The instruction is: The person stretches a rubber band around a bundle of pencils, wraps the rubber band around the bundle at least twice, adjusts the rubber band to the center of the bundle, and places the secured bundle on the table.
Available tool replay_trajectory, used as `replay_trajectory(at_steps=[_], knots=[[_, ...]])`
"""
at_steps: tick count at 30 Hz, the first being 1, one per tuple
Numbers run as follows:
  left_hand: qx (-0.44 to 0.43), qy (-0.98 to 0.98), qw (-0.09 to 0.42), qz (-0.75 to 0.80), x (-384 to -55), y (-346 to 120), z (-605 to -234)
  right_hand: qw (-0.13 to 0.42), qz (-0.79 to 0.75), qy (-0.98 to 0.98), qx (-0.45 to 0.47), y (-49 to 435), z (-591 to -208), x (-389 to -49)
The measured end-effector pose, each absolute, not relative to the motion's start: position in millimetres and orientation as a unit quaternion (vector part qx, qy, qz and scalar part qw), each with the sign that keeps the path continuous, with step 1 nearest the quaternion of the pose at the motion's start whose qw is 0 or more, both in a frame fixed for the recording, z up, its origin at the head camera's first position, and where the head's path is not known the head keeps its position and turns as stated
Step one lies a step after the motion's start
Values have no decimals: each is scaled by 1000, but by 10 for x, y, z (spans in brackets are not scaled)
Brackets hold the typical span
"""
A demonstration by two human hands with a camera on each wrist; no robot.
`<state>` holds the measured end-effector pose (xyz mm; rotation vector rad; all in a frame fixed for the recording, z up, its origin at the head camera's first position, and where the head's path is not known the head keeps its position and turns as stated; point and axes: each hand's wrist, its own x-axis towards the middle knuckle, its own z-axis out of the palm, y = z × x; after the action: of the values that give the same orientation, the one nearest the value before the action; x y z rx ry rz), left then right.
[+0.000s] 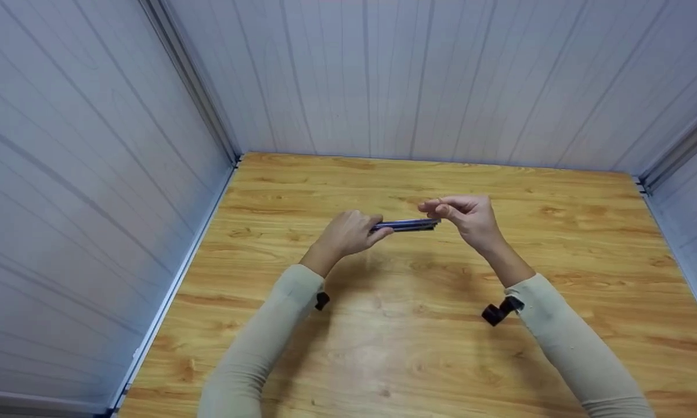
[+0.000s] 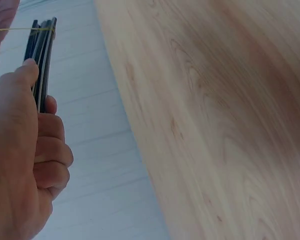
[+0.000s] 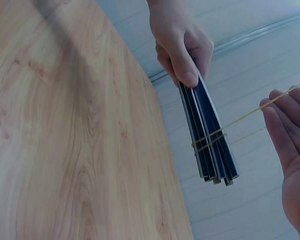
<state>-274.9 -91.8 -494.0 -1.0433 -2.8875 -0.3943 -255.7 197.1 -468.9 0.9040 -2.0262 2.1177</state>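
Note:
My left hand [image 1: 351,233] grips one end of a bundle of slim dark-blue strips [image 3: 206,117] with pale, metallic-looking edges, the thumb lying along the top. The far ends of the strips sit slightly uneven and point toward my right hand [image 1: 473,220]. A thin yellow rubber band [image 3: 245,117] goes round the bundle near those free ends. From there it runs taut to the right hand, whose bent fingertips [image 3: 272,102] hold it drawn away from the strips. In the left wrist view the stretched band crosses beside the tips of the strips. Both hands are raised over the table.
The wood-grain table [image 1: 377,342] spreads below both hands. Pale panel walls [image 1: 336,75] enclose it at the back and on both sides. A small black device [image 1: 499,310] is strapped at the right sleeve cuff, and another black piece [image 1: 322,300] shows at the left cuff.

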Motion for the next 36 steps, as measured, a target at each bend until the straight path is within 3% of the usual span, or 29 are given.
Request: replay_trajectory(at_steps=[8, 18, 28, 36], knots=[[-258, -958, 23, -125, -2842, -967, -5026, 23, 709, -621, 333, 1953, -4719, -2504], [-183, -940, 50, -283, -2858, -858, -5025, 126, 597, -673, 419, 1817, -4756, -2424], [-116, -897, 65, -421, -2821, -777, -4973, 173, 550, -689, 438, 1735, -4798, -2396], [-101, -864, 133, -475, -2774, -663, -4977, 169, 589, -674, 412, 1688, -4765, -2344]])
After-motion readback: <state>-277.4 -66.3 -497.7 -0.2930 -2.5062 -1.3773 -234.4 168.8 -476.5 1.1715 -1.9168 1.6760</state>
